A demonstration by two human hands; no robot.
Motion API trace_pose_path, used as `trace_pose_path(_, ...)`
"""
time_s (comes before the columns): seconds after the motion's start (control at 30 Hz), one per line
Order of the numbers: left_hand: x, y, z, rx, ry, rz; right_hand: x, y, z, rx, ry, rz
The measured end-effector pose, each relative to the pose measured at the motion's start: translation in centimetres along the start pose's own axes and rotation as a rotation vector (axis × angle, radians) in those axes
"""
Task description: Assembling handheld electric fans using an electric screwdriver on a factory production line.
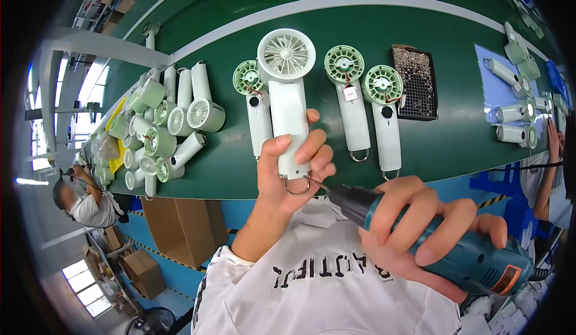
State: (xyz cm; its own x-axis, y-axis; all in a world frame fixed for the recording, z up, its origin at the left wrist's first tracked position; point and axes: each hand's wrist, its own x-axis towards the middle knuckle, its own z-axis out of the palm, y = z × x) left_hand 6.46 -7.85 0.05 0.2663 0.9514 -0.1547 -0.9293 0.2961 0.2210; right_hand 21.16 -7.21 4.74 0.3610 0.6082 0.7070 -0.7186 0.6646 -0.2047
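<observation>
Fan (288, 110) upright in our left hand (275, 176), head at twelve o'clock, ring (297, 190) at six: we take it as the clock's centre. Our left fingers are closed round the lower handle, holding it over the near edge of the green surface (456, 89).

From between four and five o'clock, our right hand (437, 239) brings the driver (354, 206), fingers wrapped tight about its body, bit (317, 183) pointing at the handle's foot; whether it touches, we cannot tell. The driver lies on our side of the near edge, above our white shirt (258, 299).

At nine o'clock, just beside and partly behind ours, lies one open-headed fan (258, 125); at three lie two more, the nearer (354, 116) and the farther (387, 137), with a narrow green gap between their handles. Their rings come close to the near edge.

Between two and three sits the screw tray (414, 83); a broad green stretch separates it from the blue mat (491, 104) farther out. A wider band runs from twelve up to the white strip (336, 0). Well out at nine, the fan pile (157, 140) crowds the surface's left end, green showing between it and us.
</observation>
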Motion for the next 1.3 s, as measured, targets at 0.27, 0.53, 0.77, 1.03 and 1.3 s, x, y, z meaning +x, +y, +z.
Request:
trace_pose_path(0.27, 0.7, -0.6, 0.1, 0.031, -0.086, -0.077, 0.8, 0.0, 0.1, -0.009, -0.023, 0.044)
trace_pose_path(0.53, 0.1, -0.4, -0.4, 0.314, 0.044, 0.058, -1.4, 1.2, -0.5, 0.04, 0.03, 0.063)
trace_pose_path(0.77, 0.6, -0.4, -0.3, 0.449, 0.111, 0.104, -1.8, 1.7, -1.2, 0.043, 0.137, 0.055)
trace_pose_path(1.03, 0.8, -0.4, 0.0, 0.521, 0.178, 0.115, -1.7, 1.6, -1.9, 0.029, 0.156, 0.075)
trace_pose_path(1.3, 1.3, -0.7, -0.8, 0.495, 0.117, 0.166, -2.0, 1.6, -2.3, 0.123, 0.348, 0.072)
